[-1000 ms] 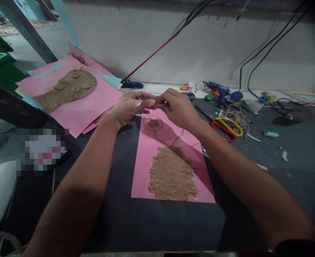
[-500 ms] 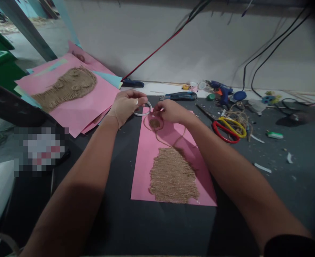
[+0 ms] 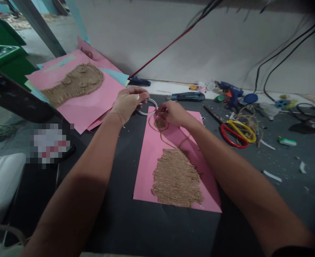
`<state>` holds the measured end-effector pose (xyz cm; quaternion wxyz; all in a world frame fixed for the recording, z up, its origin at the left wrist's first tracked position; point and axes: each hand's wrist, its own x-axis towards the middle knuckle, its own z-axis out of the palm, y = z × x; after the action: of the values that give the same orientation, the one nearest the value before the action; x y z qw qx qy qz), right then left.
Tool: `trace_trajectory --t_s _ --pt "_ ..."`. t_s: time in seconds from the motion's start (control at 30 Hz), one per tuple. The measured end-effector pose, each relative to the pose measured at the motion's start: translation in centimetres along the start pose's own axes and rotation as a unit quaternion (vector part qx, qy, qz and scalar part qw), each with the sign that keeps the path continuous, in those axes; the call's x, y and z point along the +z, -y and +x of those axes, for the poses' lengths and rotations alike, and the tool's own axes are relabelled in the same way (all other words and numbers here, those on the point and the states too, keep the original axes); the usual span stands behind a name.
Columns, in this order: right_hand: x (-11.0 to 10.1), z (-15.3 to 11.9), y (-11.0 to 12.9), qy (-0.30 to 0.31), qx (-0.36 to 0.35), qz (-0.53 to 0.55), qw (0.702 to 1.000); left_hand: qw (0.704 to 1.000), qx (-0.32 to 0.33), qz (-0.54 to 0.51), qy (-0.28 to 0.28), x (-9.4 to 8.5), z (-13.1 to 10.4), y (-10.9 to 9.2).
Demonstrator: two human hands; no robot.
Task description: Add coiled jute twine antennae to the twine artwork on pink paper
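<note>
A narrow white ring, which looks like a roll of tape (image 3: 152, 101), is pinched in my left hand (image 3: 126, 103), which has a pale wrap around its palm and wrist. My right hand (image 3: 172, 112) has its fingers closed at the ring's right edge; the fingertips partly hide what they grip. Below them a small round brown coil of twine (image 3: 159, 123) lies on a pink sheet (image 3: 144, 171). A loose strand of twine (image 3: 170, 142) runs from there toward a panel of brown twine rows (image 3: 176, 178) on the sheet's lower part.
Red-and-yellow scissors (image 3: 234, 135) lie right of my right hand near tangled twine (image 3: 250, 121). A blue utility knife (image 3: 185, 96) and a blue glue gun (image 3: 234, 93) lie at the back. Left, stacked pink sheets (image 3: 85, 110) bear another twine piece (image 3: 77, 84). White scraps (image 3: 272, 176) are scattered right.
The view has shifted slightly, so everything sits a little farther right. My hands keep their hold at the ring, which appears slightly more tilted and nearer my right fingers.
</note>
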<state>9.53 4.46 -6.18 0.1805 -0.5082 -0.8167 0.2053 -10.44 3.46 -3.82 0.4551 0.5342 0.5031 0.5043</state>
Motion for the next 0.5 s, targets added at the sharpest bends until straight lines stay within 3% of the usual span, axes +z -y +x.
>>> trace_trajectory --t_s 0.37,0.5 --pt "0.84 0.23 -0.30 -0.024 -0.006 -0.044 0.999 1.000 -0.008 0.004 0.004 -0.07 -0.11 -0.05" --pt "0.73 -0.03 -0.03 -0.049 0.014 0.000 0.999 1.000 -0.005 0.001 0.004 0.04 -0.06 0.04"
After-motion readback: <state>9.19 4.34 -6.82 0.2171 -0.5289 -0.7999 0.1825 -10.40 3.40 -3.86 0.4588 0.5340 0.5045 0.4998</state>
